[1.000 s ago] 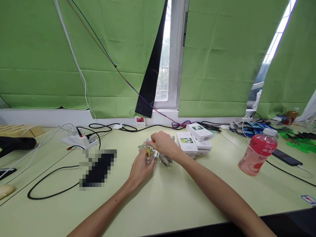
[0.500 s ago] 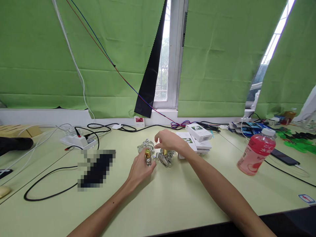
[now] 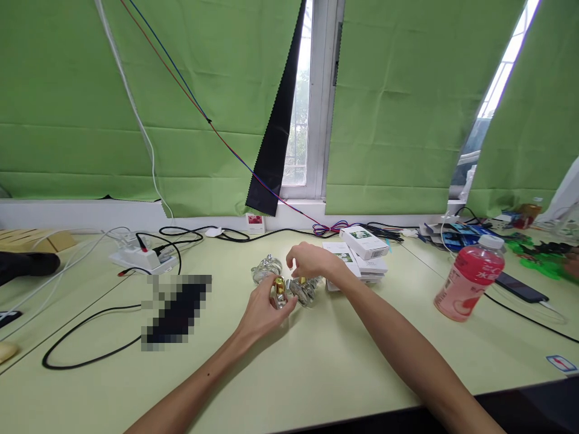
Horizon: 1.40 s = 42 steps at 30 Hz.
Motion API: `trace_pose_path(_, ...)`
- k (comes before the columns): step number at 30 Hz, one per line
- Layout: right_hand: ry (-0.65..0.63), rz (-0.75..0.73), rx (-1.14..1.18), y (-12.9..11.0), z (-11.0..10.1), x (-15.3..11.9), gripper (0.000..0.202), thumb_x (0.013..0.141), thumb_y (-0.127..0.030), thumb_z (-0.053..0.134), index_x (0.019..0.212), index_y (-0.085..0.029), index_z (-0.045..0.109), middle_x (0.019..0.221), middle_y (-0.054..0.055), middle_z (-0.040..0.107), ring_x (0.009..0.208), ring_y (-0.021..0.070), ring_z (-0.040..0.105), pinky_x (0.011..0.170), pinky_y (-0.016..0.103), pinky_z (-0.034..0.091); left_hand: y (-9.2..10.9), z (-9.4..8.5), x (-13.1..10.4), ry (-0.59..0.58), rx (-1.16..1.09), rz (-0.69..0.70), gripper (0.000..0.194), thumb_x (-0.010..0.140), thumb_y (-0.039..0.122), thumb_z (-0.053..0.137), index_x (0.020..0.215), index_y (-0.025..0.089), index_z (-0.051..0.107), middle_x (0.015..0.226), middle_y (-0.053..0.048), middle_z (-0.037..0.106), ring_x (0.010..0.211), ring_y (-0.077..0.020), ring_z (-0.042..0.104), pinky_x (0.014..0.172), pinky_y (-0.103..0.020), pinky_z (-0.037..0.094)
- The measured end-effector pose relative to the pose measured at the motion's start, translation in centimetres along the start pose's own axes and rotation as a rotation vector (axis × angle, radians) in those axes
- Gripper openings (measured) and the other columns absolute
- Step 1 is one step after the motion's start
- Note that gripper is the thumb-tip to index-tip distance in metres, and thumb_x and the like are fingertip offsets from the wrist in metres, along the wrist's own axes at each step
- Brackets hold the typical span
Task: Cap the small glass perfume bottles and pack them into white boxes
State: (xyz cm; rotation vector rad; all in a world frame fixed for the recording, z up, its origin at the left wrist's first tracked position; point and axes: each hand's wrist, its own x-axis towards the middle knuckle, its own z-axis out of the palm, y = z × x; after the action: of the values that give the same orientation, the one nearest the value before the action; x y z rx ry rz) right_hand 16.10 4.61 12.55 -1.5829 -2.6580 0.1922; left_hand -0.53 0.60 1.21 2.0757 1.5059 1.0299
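One gold-and-silver thing (image 3: 280, 288) pinched in left hand (image 3: 261, 310), left of pink bottle (image 3: 469, 280). Right hand (image 3: 312, 260) curled, nearer bottle; can't tell if holding.

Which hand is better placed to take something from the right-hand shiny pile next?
Probably the right hand: it is close to the pile, while the left hand holds a gold-and-silver piece. The right's grip is unclear.

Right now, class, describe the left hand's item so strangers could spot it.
Find the pale green table before the window, then the left hand. It holds a small gold and silver piece; the silvery neighbours lie outside that grip.
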Motion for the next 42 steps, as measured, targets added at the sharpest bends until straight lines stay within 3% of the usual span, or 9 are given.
trace_pose_path(9,-0.022,-0.003,0.006,0.1,-0.4,-0.1,0.024,0.084,-0.023,0.075,0.108,-0.022,0.075,0.100,0.008,0.074,0.081,0.0185,0.070,0.058,0.023,0.041,1.2,-0.4,-0.5,-0.180,-0.275,-0.086,0.052,0.076,0.037,0.067,0.121,0.018,0.052,0.066,0.004,0.064,0.047,-0.0166,0.063,0.051,-0.029,0.050)
trace_pose_path(15,-0.035,-0.014,-0.006,0.1,-0.4,-0.1,0.030,0.083,-0.020,0.073,0.113,-0.021,0.075,0.099,0.009,0.075,0.079,0.0185,0.070,0.058,0.023,0.041,1.3,-0.5,-0.7,-0.272,-0.363,-0.069,0.056,0.068,0.022,0.062,0.122,0.021,0.047,0.099,-0.005,0.069,0.057,-0.0140,0.068,0.051,-0.026,0.051)
trace_pose_path(22,-0.009,-0.010,0.005,0.1,-0.2,-0.1,0.026,0.083,-0.022,0.072,0.109,-0.021,0.076,0.103,0.009,0.075,0.082,0.0194,0.069,0.058,0.023,0.039,0.5,0.2,-0.7,-0.268,-0.303,-0.038,0.060,0.068,0.018,0.059,0.127,0.021,0.045,0.081,0.001,0.063,0.062,-0.0139,0.064,0.058,-0.026,0.052)
trace_pose_path(28,0.046,-0.033,0.056,-0.2,-0.4,-0.4,0.020,0.093,-0.031,0.063,0.101,-0.021,0.079,0.100,0.009,0.076,0.083,0.0187,0.069,0.063,0.024,0.041,0.0,0.2,-0.6,-0.179,-0.181,0.050,0.054,0.073,0.022,0.059,0.126,0.021,0.045,0.106,-0.005,0.063,0.058,-0.0092,0.053,0.055,-0.025,0.045)
trace_pose_path(32,0.004,-0.082,0.085,-0.5,-0.8,-0.8,0.025,0.092,-0.041,0.066,0.101,-0.021,0.079,0.099,0.008,0.076,0.077,0.0171,0.067,0.058,0.023,0.039,-0.4,0.1,-0.3,-0.211,-0.077,0.015,0.065,0.077,0.025,0.059,0.138,0.020,0.037,0.067,0.007,0.053,0.054,-0.0135,0.048,0.051,-0.026,0.036)
trace_pose_path(35,-0.057,-0.097,0.071,-0.5,-0.8,-0.8,0.034,0.085,-0.047,0.073,0.107,-0.022,0.077,0.107,0.008,0.074,0.082,0.0178,0.067,0.057,0.023,0.040,-0.8,0.0,0.0,-0.250,-0.049,0.019,0.073,0.077,0.023,0.058,0.143,0.020,0.030,0.060,0.010,0.045,0.054,-0.0149,0.048,0.052,-0.026,0.035)
trace_pose_path(38,-0.095,-0.111,0.040,-0.6,-0.8,-0.6,0.040,0.080,-0.046,0.078,0.113,-0.023,0.075,0.112,0.008,0.073,0.087,0.0191,0.068,0.059,0.022,0.041,-1.2,0.1,0.2,-0.271,-0.041,0.023,0.076,0.076,0.022,0.057,0.145,0.019,0.027,0.070,0.006,0.058,0.055,-0.0142,0.049,0.053,-0.026,0.036)
trace_pose_path(40,-0.116,-0.115,0.028,-0.6,-0.7,-0.6,0.041,0.079,-0.044,0.079,0.115,-0.023,0.074,0.112,0.007,0.073,0.089,0.0195,0.069,0.058,0.023,0.041,-1.3,0.1,0.4,-0.279,-0.065,0.036,0.075,0.076,0.020,0.056,0.145,0.020,0.026,0.094,-0.002,0.069,0.056,-0.0124,0.050,0.055,-0.026,0.039)
trace_pose_path(42,-0.135,-0.113,0.020,-0.8,-0.7,-0.6,0.042,0.079,-0.040,0.079,0.116,-0.023,0.073,0.114,0.007,0.073,0.091,0.0200,0.069,0.057,0.022,0.041,-1.5,0.2,0.4,-0.283,-0.096,0.059,0.073,0.076,0.019,0.055,0.143,0.022,0.026,0.120,-0.007,0.069,0.056,-0.0108,0.050,0.056,-0.026,0.041)
